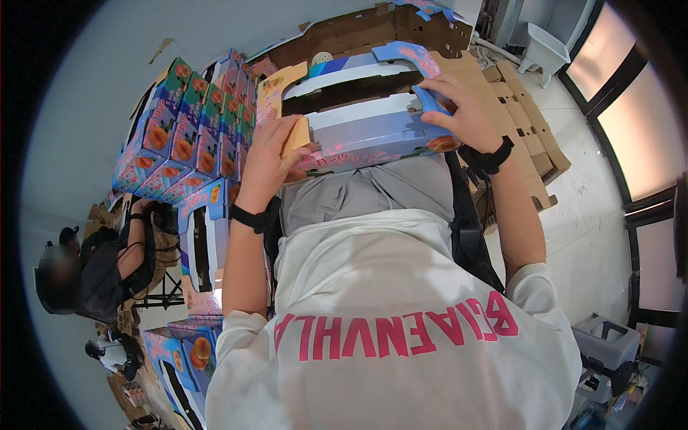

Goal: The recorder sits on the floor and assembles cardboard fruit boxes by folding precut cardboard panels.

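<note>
A printed cardboard fruit carton (358, 136), blue and pink with white bands, sits in front of my lap, with a long dark opening along its top. At its near left corner, my left hand (272, 154) is closed on a yellow-orange flap, thumb toward me. My right hand (462, 107) grips the blue corner piece at the carton's right end, fingers over the top and thumb on the near side. Both hands touch the carton, and its inside is too dark to make out.
Stacked printed fruit cartons (183, 136) stand to the left, with another carton (204, 236) beside my left arm. Flat brown cardboard (512, 122) lies at right. A large brown cardboard bin (358, 36) stands behind. Another person (100, 272) sits at far left.
</note>
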The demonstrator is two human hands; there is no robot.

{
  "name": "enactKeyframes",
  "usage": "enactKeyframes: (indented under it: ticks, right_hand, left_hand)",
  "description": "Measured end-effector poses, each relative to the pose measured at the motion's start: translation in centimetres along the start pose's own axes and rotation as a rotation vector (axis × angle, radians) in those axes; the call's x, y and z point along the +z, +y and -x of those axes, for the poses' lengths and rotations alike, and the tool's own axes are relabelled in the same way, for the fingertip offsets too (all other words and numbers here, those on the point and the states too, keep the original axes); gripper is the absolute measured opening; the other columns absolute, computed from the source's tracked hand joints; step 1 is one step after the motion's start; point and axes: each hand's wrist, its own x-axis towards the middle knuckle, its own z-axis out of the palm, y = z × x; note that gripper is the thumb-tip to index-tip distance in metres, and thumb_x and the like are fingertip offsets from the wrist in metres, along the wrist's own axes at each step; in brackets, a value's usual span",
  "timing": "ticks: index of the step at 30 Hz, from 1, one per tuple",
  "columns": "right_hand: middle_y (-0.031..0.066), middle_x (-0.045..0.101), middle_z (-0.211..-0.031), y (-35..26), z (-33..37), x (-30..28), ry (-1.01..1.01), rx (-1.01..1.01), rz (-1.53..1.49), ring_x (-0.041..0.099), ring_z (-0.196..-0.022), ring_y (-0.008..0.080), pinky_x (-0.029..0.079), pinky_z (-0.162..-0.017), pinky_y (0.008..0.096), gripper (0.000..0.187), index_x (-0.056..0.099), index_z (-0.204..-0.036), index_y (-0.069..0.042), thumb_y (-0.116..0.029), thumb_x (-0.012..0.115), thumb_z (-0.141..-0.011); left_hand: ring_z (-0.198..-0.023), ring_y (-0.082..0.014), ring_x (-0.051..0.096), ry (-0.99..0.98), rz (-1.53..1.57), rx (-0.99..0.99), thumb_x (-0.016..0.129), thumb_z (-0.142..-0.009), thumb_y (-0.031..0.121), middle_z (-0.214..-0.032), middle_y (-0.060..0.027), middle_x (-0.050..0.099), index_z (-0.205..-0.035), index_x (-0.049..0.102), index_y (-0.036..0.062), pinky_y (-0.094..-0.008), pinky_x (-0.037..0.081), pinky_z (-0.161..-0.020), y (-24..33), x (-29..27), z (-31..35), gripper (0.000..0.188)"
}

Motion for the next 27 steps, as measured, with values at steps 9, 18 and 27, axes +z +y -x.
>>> enactKeyframes:
  ticks: [9,18,27]
  right_hand:
    - [0.0135,0.063,-0.143,0.0,-2.8,-4.1,-0.412,0.029,0.050,0.060,-0.132,0.0286,0.051,-0.108,0.0397,0.072,0.066,-0.143,-0.007,-0.045,0.087,-0.086]
    - [0.0203,0.060,-0.153,10.4,-17.7,0.4,-0.532,0.214,0.415,0.057,-0.142,0.0354,0.045,-0.120,0.0413,0.094,0.055,-0.155,-0.003,-0.062,0.083,-0.086]
    - [0.0108,0.071,-0.124,11.2,-15.4,-2.7,-0.289,0.316,-0.122,0.068,-0.111,0.0181,0.054,-0.098,0.0358,0.064,0.056,-0.151,-0.007,-0.034,0.080,-0.099]
  left_hand:
    - [-0.137,-0.0374,0.059,-0.077,0.176,-0.131,0.075,-0.098,0.038,-0.144,-0.0198,0.065,-0.147,0.061,0.0052,-0.0458,0.046,-0.115,-2.7,-4.9,-4.3,0.060]
    - [-0.134,-0.0294,0.061,-0.515,0.102,-0.155,0.088,-0.087,0.051,-0.141,-0.0179,0.066,-0.152,0.056,0.0019,-0.0390,0.046,-0.115,-14.0,0.1,-17.6,0.087]
    - [-0.124,-0.0244,0.066,-0.161,0.508,-0.265,0.088,-0.091,0.031,-0.139,-0.0120,0.068,-0.153,0.054,0.0045,-0.0370,0.051,-0.108,-14.5,-1.1,-15.5,0.075]
